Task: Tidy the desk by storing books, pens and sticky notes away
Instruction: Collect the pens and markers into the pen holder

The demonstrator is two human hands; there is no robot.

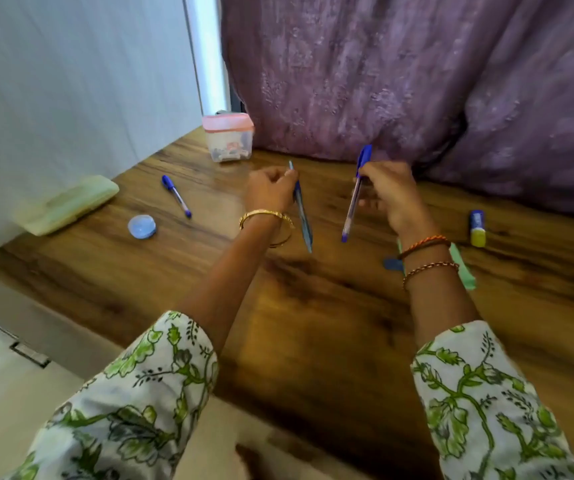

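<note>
My left hand [268, 192] pinches a dark blue pen [303, 216] that hangs point-down above the wooden desk [313, 323]. A clear pen with a blue cap [355, 199] is held in my right hand [387, 194], cap end up. A third blue-capped pen [176, 195] lies on the desk to the left. Partly under my right wrist sit a green sticky note pad [464, 268] and a small blue one [391, 263]. At the far left a pale green pencil case [67, 204] lies closed.
A clear box with a pink lid [229, 137] stands at the back by the purple curtain [417, 81]. A round blue lid [142, 226] lies left of centre. A blue and yellow glue stick [477, 227] lies at the right. White wall at left.
</note>
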